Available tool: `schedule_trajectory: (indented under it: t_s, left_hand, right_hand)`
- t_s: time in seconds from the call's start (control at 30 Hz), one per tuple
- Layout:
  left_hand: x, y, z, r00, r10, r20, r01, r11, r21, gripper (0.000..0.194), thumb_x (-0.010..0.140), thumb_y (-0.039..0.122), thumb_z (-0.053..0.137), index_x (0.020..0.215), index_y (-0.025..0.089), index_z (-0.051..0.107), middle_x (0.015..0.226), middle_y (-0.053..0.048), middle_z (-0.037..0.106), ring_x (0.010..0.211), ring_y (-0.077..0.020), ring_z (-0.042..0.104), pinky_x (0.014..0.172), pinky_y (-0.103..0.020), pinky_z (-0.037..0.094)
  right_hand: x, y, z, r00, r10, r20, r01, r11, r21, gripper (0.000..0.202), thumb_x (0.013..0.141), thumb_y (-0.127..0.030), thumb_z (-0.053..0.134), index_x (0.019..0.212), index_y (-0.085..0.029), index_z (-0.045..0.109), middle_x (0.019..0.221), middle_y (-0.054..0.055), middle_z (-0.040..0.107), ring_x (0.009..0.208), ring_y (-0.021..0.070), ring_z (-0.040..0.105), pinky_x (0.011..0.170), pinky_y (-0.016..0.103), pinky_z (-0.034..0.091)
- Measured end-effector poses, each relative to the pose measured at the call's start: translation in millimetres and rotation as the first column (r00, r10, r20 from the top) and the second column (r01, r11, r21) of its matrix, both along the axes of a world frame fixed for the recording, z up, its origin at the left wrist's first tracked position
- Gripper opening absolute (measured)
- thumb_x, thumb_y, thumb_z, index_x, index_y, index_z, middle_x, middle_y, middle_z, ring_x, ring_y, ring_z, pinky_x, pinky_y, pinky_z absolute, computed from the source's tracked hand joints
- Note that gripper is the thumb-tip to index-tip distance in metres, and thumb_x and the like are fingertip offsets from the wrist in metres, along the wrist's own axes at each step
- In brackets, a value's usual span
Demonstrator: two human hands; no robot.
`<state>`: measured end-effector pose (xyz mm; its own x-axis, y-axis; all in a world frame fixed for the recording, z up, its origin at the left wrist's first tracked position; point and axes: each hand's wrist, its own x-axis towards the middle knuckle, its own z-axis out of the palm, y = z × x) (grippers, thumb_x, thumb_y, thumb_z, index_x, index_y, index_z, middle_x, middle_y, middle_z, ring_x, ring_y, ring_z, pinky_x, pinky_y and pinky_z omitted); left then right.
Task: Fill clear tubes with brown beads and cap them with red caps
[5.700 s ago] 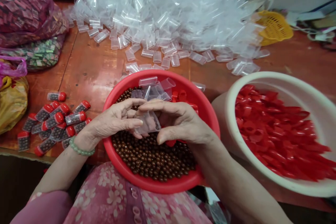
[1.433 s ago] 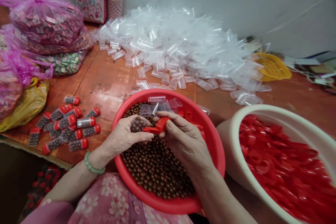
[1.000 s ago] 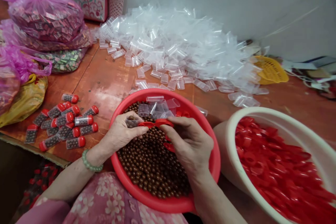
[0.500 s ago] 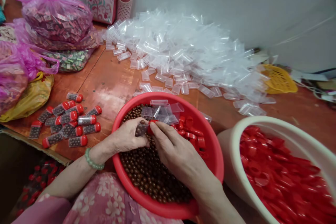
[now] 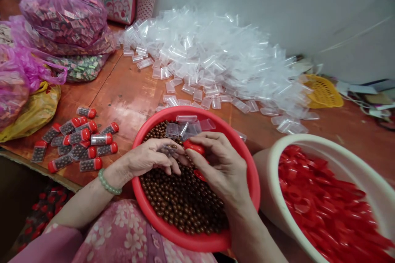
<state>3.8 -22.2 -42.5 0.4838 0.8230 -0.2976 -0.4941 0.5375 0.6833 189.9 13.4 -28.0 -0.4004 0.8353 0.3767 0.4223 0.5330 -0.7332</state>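
Observation:
My left hand (image 5: 154, 157), with a green bead bracelet at the wrist, holds a clear plastic case (image 5: 168, 150) with a few brown balls in it. My right hand (image 5: 220, 164) pinches a red cap (image 5: 194, 146) just right of the case; another red piece (image 5: 200, 175) shows under its fingers. Both hands are over a red basin (image 5: 154, 220) of small brown balls (image 5: 182, 203). Several clear cases (image 5: 185, 128) lie on the balls at the basin's far side. My right hand hides the basin's right part.
Filled cases with red caps (image 5: 78, 136) lie on the wooden table at left, near tied plastic bags (image 5: 63, 16). A heap of clear cases (image 5: 212, 53) spreads along the wall. A white tub (image 5: 273, 172) of red caps stands at right, a yellow basket (image 5: 324, 91) behind it.
My right hand has moved right, away from the case, and red pieces now show in its fingers. My left fingers have loosened and stretched out around the case.

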Motion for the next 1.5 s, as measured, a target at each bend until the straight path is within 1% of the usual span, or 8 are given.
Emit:
schedule_trajectory:
  t_s: [0.13,0.27,0.43,0.77,0.93,1.1,1.37,1.5]
  left_hand:
    - [-1,0,0.7,1.0,0.001,0.007,-0.001,1.0,-0.009,0.032,0.057,0.01,0.067,0.088,0.013,0.068,0.086,-0.007,0.071,0.069,-0.0128,0.066,0.06,-0.022,0.047]
    - [-2,-2,0.2,1.0,0.007,-0.01,-0.007,1.0,-0.008,0.028,0.061,0.014,0.071,0.089,0.014,0.07,0.087,-0.006,0.071,0.075,-0.012,0.065,0.067,-0.021,0.046]
    - [-4,-5,-1.9,0.994,-0.105,0.04,0.103,0.994,0.048,0.023,0.065,0.019,0.074,0.087,0.012,0.07,0.08,-0.004,0.068,0.066,-0.0101,0.063,0.065,-0.022,0.046]
    - [-4,-2,-8.3,0.991,-0.102,0.09,0.102,0.995,0.002,0.029,0.058,0.009,0.067,0.087,0.012,0.067,0.077,-0.002,0.067,0.061,-0.0102,0.063,0.062,-0.024,0.047]
    - [-2,-1,-7.4,0.994,-0.1,0.051,0.098,0.995,0.034,0.028,0.056,0.009,0.063,0.084,0.013,0.067,0.073,0.0,0.064,0.06,-0.0087,0.06,0.061,-0.023,0.044]
    - [-3,-1,-9.8,0.996,-0.063,0.055,0.062,0.998,0.015,0.027,0.056,0.009,0.062,0.083,0.013,0.066,0.077,-0.002,0.065,0.061,-0.0095,0.061,0.061,-0.024,0.045]
    - [-7,-3,-11.8,0.979,-0.161,0.123,0.161,0.987,0.006,0.027,0.06,0.011,0.068,0.087,0.012,0.067,0.076,-0.003,0.066,0.058,-0.0088,0.06,0.058,-0.022,0.045]
    - [-7,-3,-5.3,0.986,-0.08,0.143,0.083,0.996,-0.015,0.027,0.066,0.024,0.079,0.088,0.012,0.069,0.081,-0.005,0.067,0.071,-0.0122,0.064,0.07,-0.025,0.049]
  right_hand:
    - [2,0,5.2,0.962,-0.069,-0.263,-0.027,0.938,-0.346,0.014,0.083,-0.025,0.068,0.097,-0.024,0.07,0.091,0.003,0.07,0.082,0.0162,0.067,0.075,0.03,0.055]
    - [-9,-2,13.3,0.934,-0.054,-0.354,-0.136,0.861,-0.49,0.014,0.084,-0.033,0.068,0.091,-0.022,0.07,0.074,0.001,0.071,0.065,0.0157,0.067,0.063,0.029,0.057]
    - [-19,-3,20.8,0.968,0.017,-0.25,-0.103,0.937,-0.333,0.012,0.083,-0.029,0.067,0.075,-0.021,0.067,0.079,0.002,0.067,0.068,0.0131,0.064,0.059,0.024,0.054]
    - [-10,-5,6.4,0.985,0.062,-0.16,-0.108,0.948,-0.298,0.012,0.088,-0.027,0.064,0.099,-0.023,0.066,0.077,0.0,0.069,0.062,0.0129,0.065,0.058,0.025,0.055]
    - [-1,0,5.8,0.984,0.163,0.078,-0.163,0.987,-0.004,0.017,0.084,-0.028,0.069,0.101,-0.024,0.067,0.084,0.002,0.073,0.069,0.0166,0.069,0.064,0.029,0.057]
    - [-2,0,4.3,0.968,0.062,0.243,-0.119,0.967,0.224,0.015,0.088,-0.027,0.064,0.102,-0.023,0.065,0.081,0.004,0.074,0.066,0.0174,0.071,0.06,0.026,0.057]
    - [-5,0,7.5,0.964,0.199,0.179,-0.228,0.96,0.16,0.021,0.089,-0.016,0.058,0.108,-0.021,0.064,0.09,0.006,0.073,0.078,0.0169,0.07,0.069,0.028,0.057]
    - [-5,0,4.6,0.991,0.108,0.076,-0.109,0.994,0.007,0.021,0.089,-0.022,0.06,0.11,-0.023,0.064,0.091,0.004,0.074,0.077,0.0167,0.07,0.071,0.03,0.058]
